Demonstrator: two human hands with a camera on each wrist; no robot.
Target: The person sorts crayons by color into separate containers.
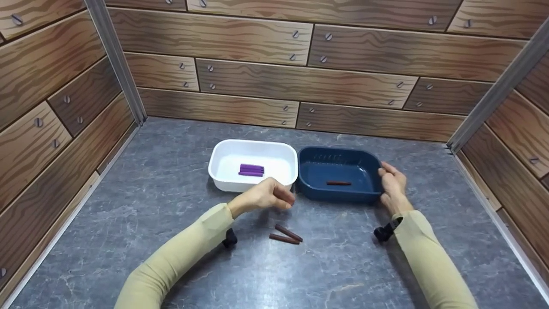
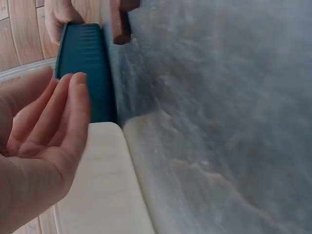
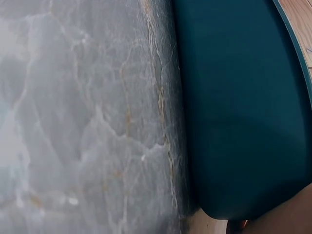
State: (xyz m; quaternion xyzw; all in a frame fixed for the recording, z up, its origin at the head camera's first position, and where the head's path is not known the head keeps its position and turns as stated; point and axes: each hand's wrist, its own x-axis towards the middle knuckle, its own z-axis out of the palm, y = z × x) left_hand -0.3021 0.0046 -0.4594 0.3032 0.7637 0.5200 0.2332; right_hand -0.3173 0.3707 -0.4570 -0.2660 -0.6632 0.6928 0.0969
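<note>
My left hand (image 1: 266,195) hovers in front of the white basin (image 1: 223,185), fingers loosely bent and nothing between them. Inside that basin lie several purple sticks (image 1: 251,170) side by side. At the right end of the dark blue basin (image 1: 339,196), my right hand (image 1: 393,184) grips the rim and wall. One brown stick (image 1: 338,183) lies on the blue basin's floor. Two more brown sticks (image 1: 285,238) rest on the table nearer to me, their right ends close together. In the right wrist view the blue basin's outer wall (image 3: 243,107) fills the right side.
Both basins stand end to end on the grey marbled tabletop (image 1: 206,274). Wood-patterned panels (image 1: 257,77) close off the back and both sides, with metal posts (image 1: 122,64) at the corners. Each wrist bears a small black camera (image 1: 230,238).
</note>
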